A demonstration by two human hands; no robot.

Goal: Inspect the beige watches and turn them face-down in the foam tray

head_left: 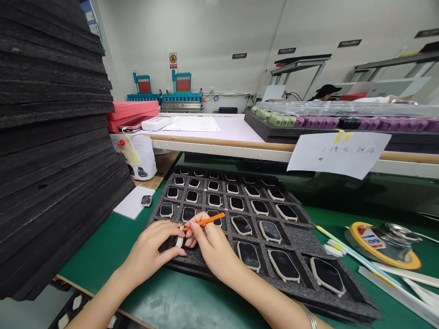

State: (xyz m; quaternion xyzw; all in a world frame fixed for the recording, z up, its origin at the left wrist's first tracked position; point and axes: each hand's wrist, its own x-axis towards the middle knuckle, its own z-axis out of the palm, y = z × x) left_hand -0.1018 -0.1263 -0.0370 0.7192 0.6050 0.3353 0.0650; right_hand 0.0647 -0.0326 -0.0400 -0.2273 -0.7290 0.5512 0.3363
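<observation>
A black foam tray [298, 235] lies on the bench, its pockets holding many square watch cases [248, 256] with dark screens and pale frames. Over its front left part, my left hand [156, 244] pinches one watch case [179, 241] turned on its edge between thumb and fingers. My right hand [209, 242] is closed round a thin orange stick [207, 220]. The stick's lower left end meets the top of that case; the exact contact point is hidden by the fingers.
Tall black foam sheets [51, 151] are stacked at the left. A single watch case [146, 200] sits by a white paper [130, 203]. At right are a yellow-rimmed tape roll [382, 244] and several long strips. A shelf [219, 142] crosses behind; a person in a black cap [327, 90] is beyond.
</observation>
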